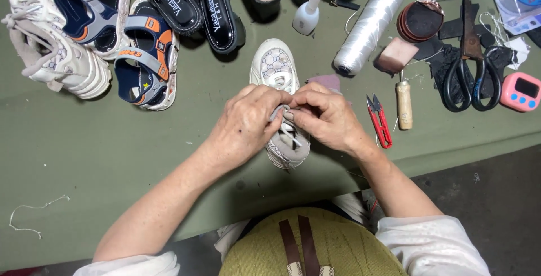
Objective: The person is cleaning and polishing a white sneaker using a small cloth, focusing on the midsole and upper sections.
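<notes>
A small white patterned sneaker [277,67] lies on the green cloth-covered table [101,152], toe pointing away from me. My left hand [245,124] and my right hand [327,117] meet over its middle. Both pinch the grey-white shoelace [280,112] at the lacing, fingers closed on it. The heel end of the shoe [288,149] shows below my hands; the tongue area is hidden by my fingers.
Red thread snips [379,120] and a wooden-handled awl [403,102] lie right of my right hand. Beyond: white thread spool [369,27], glue bottle [307,16], black scissors [470,67], pink timer [521,92]. White sneaker [53,56], blue-orange sandals [141,56] and black sandals [197,5] at back left.
</notes>
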